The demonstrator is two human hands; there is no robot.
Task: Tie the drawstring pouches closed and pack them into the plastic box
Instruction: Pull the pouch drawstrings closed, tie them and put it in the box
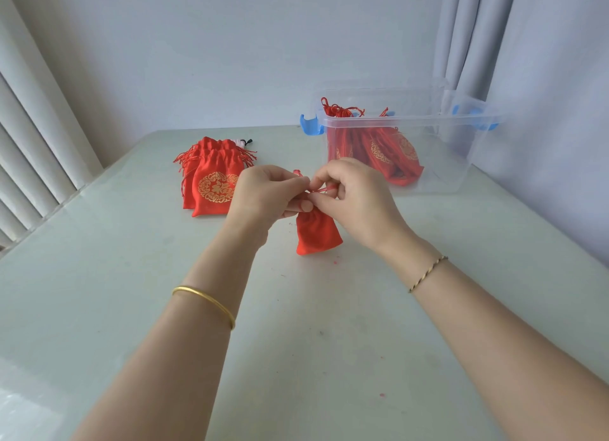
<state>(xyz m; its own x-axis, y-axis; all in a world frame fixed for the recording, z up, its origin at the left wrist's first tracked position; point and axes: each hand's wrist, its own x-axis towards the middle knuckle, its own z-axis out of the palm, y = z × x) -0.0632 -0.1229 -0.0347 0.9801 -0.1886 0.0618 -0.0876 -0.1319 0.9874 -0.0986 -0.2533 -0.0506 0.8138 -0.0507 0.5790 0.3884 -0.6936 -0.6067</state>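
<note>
Left hand (263,193) and right hand (356,197) each keep a pinch grip on the cord (324,189) at the pouch (316,233) neck, mid-counter (296,341). Pouch long axis runs nearward from the grips. Box (458,167) lies far right; right hand nearer.

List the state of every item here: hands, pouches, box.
left hand, grips the held pouch at its neck.
right hand, pinches the drawstring.
held pouch, upright, neck gathered.
drawstring, stretched between the hands.
stacked pouches, lying flat on the table, outside the box.
plastic box, upright, lid off.
packed pouches, inside the box, leaning.
</note>
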